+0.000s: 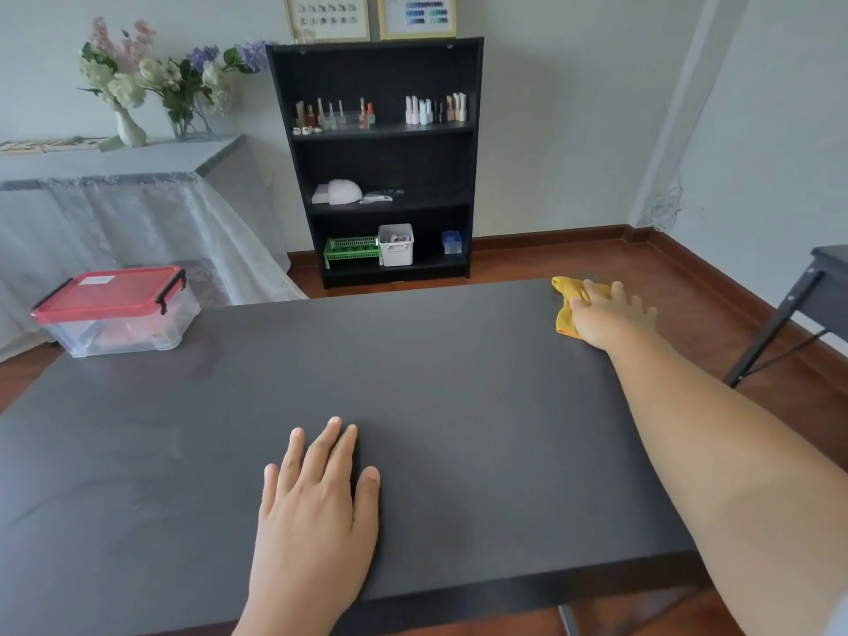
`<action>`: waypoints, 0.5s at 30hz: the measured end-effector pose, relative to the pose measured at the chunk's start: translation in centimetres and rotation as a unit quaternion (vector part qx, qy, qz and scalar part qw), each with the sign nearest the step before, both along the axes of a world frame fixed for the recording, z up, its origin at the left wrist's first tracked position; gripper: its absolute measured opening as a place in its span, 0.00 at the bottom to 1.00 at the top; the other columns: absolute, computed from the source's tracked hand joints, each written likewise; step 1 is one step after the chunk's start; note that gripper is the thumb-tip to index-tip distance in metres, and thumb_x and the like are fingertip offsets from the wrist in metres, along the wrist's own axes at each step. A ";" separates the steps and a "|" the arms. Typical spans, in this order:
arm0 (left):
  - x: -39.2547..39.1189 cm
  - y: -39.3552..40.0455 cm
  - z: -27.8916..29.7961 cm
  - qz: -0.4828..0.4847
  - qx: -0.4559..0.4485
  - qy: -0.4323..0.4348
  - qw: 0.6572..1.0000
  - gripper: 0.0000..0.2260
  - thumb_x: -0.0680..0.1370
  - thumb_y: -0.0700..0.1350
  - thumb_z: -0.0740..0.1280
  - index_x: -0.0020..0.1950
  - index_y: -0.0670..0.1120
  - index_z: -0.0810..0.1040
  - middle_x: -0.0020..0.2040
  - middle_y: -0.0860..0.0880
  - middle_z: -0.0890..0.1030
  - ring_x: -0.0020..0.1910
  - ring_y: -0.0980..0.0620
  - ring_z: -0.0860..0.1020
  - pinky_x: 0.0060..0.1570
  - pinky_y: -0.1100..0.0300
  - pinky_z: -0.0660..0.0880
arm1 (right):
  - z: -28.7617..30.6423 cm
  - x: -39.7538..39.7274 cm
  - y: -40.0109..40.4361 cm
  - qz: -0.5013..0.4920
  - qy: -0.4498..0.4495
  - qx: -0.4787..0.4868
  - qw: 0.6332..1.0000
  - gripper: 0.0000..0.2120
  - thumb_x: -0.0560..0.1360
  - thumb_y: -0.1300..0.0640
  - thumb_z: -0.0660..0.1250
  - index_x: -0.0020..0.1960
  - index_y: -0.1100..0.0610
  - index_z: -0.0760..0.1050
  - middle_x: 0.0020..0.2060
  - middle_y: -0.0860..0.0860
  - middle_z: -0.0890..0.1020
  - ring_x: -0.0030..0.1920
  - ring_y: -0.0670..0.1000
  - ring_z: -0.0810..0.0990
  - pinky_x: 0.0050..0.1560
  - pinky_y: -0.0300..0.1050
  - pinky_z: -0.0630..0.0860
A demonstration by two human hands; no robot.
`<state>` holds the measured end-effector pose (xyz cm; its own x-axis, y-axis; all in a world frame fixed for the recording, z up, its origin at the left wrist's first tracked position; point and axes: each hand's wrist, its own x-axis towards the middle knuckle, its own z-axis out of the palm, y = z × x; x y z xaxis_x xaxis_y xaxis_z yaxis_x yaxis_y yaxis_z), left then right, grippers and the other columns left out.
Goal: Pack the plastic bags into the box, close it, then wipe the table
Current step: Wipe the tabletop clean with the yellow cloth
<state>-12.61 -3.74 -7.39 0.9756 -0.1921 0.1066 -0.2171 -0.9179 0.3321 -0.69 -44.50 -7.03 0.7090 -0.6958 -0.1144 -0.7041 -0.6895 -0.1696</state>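
Head view: left hand flat on the near worktop, fingers straight. Right hand pressing yellow cloth at far right corner, fingers spread. Box, red lid closed, at far left corner.

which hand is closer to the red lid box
Left. The left hand lies flat on the table, nearer the box; the right hand presses the yellow cloth at the far right corner.
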 end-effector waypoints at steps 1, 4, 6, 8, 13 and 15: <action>0.0 0.0 0.1 -0.002 0.000 0.003 1.000 0.25 0.80 0.58 0.48 0.77 0.56 0.56 0.78 0.61 0.52 0.78 0.52 0.44 0.74 0.52 0.46 | 0.0 -0.3 0.8 0.000 0.003 -0.002 1.000 0.27 0.79 0.39 0.40 0.78 0.40 0.47 0.79 0.51 0.47 0.76 0.60 0.50 0.73 0.61 0.44; 0.0 -0.2 0.1 -0.007 0.008 0.003 1.000 0.24 0.80 0.57 0.49 0.77 0.55 0.58 0.78 0.60 0.54 0.78 0.50 0.46 0.74 0.51 0.48 | 0.1 -1.0 4.2 0.031 0.002 -0.002 1.000 0.27 0.79 0.40 0.39 0.78 0.41 0.46 0.79 0.52 0.45 0.77 0.61 0.45 0.73 0.60 0.40; 0.0 -0.2 0.0 -0.008 0.010 0.002 1.000 0.25 0.80 0.57 0.49 0.77 0.55 0.59 0.78 0.59 0.55 0.78 0.50 0.47 0.74 0.50 0.49 | 0.0 -1.0 7.4 0.083 0.001 -0.006 0.997 0.27 0.79 0.40 0.39 0.78 0.41 0.44 0.79 0.52 0.44 0.77 0.61 0.43 0.73 0.60 0.39; -0.1 -0.1 -0.1 -0.008 0.008 0.000 1.000 0.25 0.80 0.57 0.49 0.77 0.54 0.60 0.78 0.58 0.56 0.78 0.49 0.48 0.74 0.50 0.50 | 0.0 -0.7 11.2 0.145 -0.001 -0.007 0.989 0.27 0.80 0.40 0.39 0.78 0.41 0.43 0.79 0.53 0.44 0.77 0.61 0.42 0.73 0.61 0.39; -0.2 0.2 -0.2 -0.001 0.001 -0.014 1.000 0.24 0.81 0.56 0.52 0.76 0.51 0.63 0.77 0.55 0.59 0.77 0.47 0.51 0.74 0.48 0.52 | 0.3 -0.9 20.5 0.297 0.006 0.013 0.955 0.27 0.80 0.39 0.40 0.78 0.40 0.43 0.79 0.52 0.42 0.77 0.61 0.40 0.73 0.61 0.38; -0.2 0.4 -0.2 0.002 -0.003 -0.018 1.000 0.23 0.81 0.56 0.51 0.75 0.51 0.64 0.77 0.54 0.60 0.77 0.47 0.52 0.74 0.48 0.53 | 0.0 -2.1 22.5 0.362 0.006 0.021 0.932 0.27 0.80 0.38 0.40 0.77 0.39 0.44 0.79 0.50 0.41 0.77 0.59 0.39 0.74 0.60 0.37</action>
